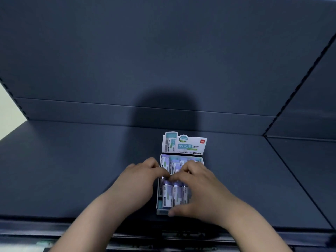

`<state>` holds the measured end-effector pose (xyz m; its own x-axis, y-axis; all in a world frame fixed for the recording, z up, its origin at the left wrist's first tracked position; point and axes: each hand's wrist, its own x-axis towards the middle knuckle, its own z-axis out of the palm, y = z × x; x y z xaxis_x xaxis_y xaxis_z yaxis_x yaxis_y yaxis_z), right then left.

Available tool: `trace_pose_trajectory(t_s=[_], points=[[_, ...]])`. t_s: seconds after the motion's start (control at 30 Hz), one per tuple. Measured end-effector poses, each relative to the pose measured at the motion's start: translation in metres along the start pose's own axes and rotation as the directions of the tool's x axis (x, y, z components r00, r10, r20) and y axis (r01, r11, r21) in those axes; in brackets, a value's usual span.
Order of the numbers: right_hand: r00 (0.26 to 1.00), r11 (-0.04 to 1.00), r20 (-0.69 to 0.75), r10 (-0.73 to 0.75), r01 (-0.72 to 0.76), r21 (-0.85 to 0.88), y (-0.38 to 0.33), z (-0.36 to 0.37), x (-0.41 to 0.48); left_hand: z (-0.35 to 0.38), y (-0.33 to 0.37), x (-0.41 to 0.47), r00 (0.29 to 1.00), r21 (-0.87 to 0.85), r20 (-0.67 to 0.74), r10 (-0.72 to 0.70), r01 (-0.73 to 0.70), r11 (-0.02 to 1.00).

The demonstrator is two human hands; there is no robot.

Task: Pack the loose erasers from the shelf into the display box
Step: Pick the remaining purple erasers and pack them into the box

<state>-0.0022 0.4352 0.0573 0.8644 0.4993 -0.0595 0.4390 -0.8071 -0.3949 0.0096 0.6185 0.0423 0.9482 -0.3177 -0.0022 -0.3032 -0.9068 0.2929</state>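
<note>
Fingers [158, 170] of both my left hand [138, 180] and right hand [198, 188] curl over the erasers [168, 195] in the display box [183, 144]; whether they pinch one I cannot tell. I'd seat that row gently, since the box sits near the front edge of the shelf [72, 170], with open room either side.

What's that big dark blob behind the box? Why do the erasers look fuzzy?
Head view: the blob is a shadow on the back panel, probably the person's, lit from behind; erasers in the display box look soft, blurred; the wide lens slants edges of the shelf.
</note>
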Motion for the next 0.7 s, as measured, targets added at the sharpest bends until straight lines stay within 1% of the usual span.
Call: trace_pose_trajectory(t_s=[0.07,0.2,0.3,0.43,0.57,0.7], points=[[1.000,0.998,0.008,-0.006,0.007,-0.061,-0.001,0.002,0.002,0.001,0.000,0.000,1.000,0.001,-0.001,-0.003,0.003,1.000],[0.998,0.997,-0.052,-0.036,0.033,-0.064,-0.003,0.006,0.006,0.004,-0.003,0.000,1.000,-0.012,-0.008,-0.007,0.007,1.000],[0.996,0.999,-0.089,-0.009,0.013,0.046,0.000,0.005,0.004,0.005,-0.004,0.000,1.000,-0.023,-0.023,-0.005,0.004,1.000],[0.987,0.982,-0.128,0.094,-0.071,0.173,0.014,-0.004,0.000,0.013,-0.009,0.000,1.000,-0.079,-0.019,0.004,-0.005,0.997],[0.971,0.966,-0.167,0.169,-0.129,0.224,0.025,-0.009,-0.002,0.019,-0.012,-0.001,1.000,-0.114,-0.006,0.021,-0.021,0.993],[0.965,0.959,-0.167,0.202,-0.160,0.235,0.027,-0.007,-0.002,0.014,-0.009,-0.002,0.999,-0.063,-0.025,0.029,-0.031,0.998]])
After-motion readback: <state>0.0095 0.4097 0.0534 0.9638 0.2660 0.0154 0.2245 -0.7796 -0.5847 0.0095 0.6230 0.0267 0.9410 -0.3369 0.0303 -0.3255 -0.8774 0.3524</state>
